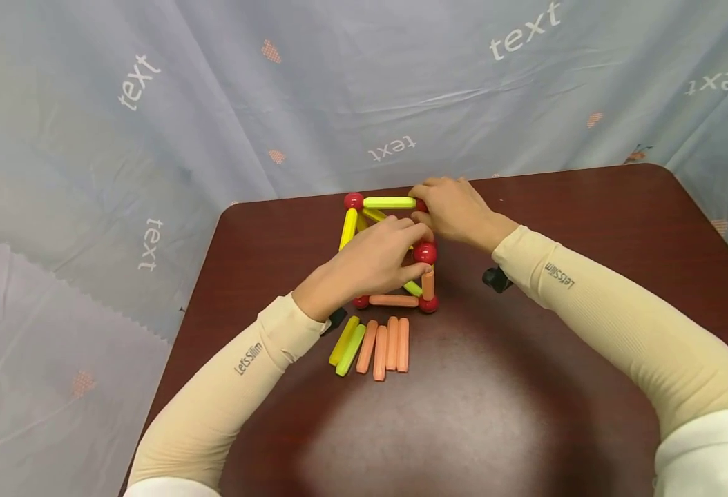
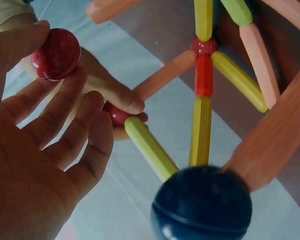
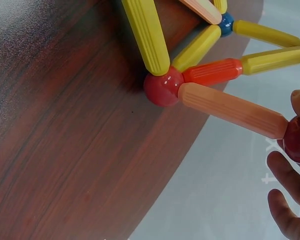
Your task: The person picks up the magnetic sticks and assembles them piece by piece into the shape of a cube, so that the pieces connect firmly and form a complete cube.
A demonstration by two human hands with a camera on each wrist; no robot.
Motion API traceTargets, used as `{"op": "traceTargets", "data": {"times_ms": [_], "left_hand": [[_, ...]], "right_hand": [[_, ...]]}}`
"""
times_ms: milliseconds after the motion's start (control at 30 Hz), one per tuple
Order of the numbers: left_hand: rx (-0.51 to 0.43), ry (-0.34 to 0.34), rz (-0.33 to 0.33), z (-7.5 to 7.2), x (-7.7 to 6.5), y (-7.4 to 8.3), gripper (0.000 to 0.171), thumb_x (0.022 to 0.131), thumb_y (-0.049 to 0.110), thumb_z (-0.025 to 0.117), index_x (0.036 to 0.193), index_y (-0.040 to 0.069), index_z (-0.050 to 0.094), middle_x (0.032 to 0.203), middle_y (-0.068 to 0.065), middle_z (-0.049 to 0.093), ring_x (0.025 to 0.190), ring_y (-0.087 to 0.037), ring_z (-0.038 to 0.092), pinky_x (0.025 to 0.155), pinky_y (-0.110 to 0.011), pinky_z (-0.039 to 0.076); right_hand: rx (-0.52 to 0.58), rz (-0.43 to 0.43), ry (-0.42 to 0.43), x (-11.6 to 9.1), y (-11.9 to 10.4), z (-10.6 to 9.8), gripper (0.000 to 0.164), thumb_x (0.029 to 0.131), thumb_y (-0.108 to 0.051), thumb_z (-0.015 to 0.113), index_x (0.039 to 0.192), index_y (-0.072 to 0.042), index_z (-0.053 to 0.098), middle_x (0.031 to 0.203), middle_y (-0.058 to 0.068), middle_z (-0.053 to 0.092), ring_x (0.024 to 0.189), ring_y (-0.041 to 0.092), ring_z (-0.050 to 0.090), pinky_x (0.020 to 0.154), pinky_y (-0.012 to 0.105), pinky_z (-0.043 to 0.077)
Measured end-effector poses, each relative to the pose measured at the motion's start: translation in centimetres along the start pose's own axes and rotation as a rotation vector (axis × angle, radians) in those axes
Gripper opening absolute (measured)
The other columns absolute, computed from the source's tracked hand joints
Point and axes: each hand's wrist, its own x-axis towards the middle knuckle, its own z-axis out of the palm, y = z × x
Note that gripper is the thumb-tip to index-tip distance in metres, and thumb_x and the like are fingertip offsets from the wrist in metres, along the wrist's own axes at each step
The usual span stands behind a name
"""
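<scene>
Head view: left hand (image 1: pixel 373 257) pinches a ball (image 1: pixel 425 252), other fingers loosely bent; right hand (image 1: pixel 457 211) grips the frame's (image 1: pixel 390 203) corner ball (image 1: pixel 422 206), near the table's (image 1: pixel 563 359) far edge. Steadying that corner should prevent collapse.

"What was worn?"
"Close-fitting beige arm sleeves (image 1: pixel 612 321), each printed with dark lettering (image 1: pixel 559 274)."
"Anything else?"
"White garment sleeves (image 1: pixel 709 449) showed above them; a small black piece (image 1: pixel 496 279) sat at each wrist."

Open tabletop (image 1: pixel 476 400) right of loose sticks (image 1: pixel 380 352); rod frame (image 1: pixel 394 301), curtain (image 1: pixel 339 90) block way beyond
</scene>
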Motion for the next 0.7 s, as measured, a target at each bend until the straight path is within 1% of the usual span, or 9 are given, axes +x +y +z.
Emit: {"op": "traceTargets", "data": {"times_ms": [167,300,433,500,600,667,700], "left_hand": [[-0.005,-0.024,0.011,0.7,0.0,0.0,0.037,0.093,0.032,0.075,0.123,0.011,0.066,0.107,-0.005,0.067,0.093,-0.019,0.059,0.080,-0.029,0.053],[-0.010,-0.016,0.007,1.1,0.1,0.0,0.037,0.093,0.032,0.075,0.121,0.011,0.065,0.104,-0.006,0.067,0.092,-0.018,0.060,0.081,-0.029,0.053],[-0.018,-0.017,0.001,1.3,0.0,-0.1,0.038,0.093,0.033,0.074,0.123,0.011,0.065,0.105,-0.004,0.067,0.092,-0.017,0.060,0.082,-0.028,0.053],[-0.028,-0.026,0.000,1.1,-0.1,-0.3,0.041,0.093,0.035,0.075,0.125,0.011,0.065,0.108,-0.005,0.068,0.094,-0.018,0.061,0.084,-0.030,0.053],[-0.068,-0.039,-0.015,0.3,-0.5,-0.9,0.045,0.095,0.039,0.072,0.130,0.012,0.063,0.118,-0.005,0.068,0.107,-0.020,0.061,0.095,-0.034,0.052],[-0.105,-0.031,-0.051,-0.4,-0.8,-1.7,0.045,0.097,0.040,0.069,0.132,0.013,0.062,0.126,-0.005,0.066,0.114,-0.022,0.060,0.100,-0.038,0.051],[-0.123,-0.014,-0.073,-0.8,-0.9,-2.2,0.044,0.098,0.040,0.067,0.133,0.013,0.062,0.128,-0.005,0.066,0.117,-0.022,0.059,0.102,-0.039,0.050]], "right_hand": [[-0.010,-0.012,0.011,0.1,-0.1,0.0,0.042,0.098,-0.032,0.067,0.132,-0.008,0.065,0.121,0.011,0.068,0.101,0.033,0.067,0.087,0.054,0.055],[-0.017,-0.012,0.015,0.0,-0.1,0.0,0.041,0.098,-0.032,0.067,0.132,-0.008,0.065,0.120,0.010,0.068,0.100,0.032,0.067,0.086,0.054,0.055],[-0.025,-0.009,0.009,0.0,-0.2,0.0,0.042,0.098,-0.032,0.067,0.132,-0.007,0.065,0.119,0.011,0.068,0.101,0.033,0.067,0.087,0.055,0.054],[-0.026,-0.006,0.010,-0.1,-0.2,0.0,0.042,0.098,-0.032,0.067,0.132,-0.007,0.065,0.119,0.011,0.069,0.101,0.033,0.067,0.087,0.054,0.054],[-0.025,-0.001,0.012,-0.1,-0.2,0.0,0.042,0.098,-0.032,0.068,0.131,-0.008,0.065,0.119,0.011,0.069,0.102,0.033,0.067,0.088,0.054,0.054],[-0.022,0.002,0.014,-0.2,-0.2,-0.1,0.041,0.097,-0.033,0.069,0.131,-0.008,0.066,0.119,0.011,0.069,0.102,0.033,0.067,0.088,0.054,0.054],[-0.023,0.002,0.014,-0.2,-0.2,-0.1,0.042,0.097,-0.033,0.069,0.131,-0.008,0.066,0.120,0.011,0.069,0.103,0.033,0.067,0.089,0.054,0.054]]}}
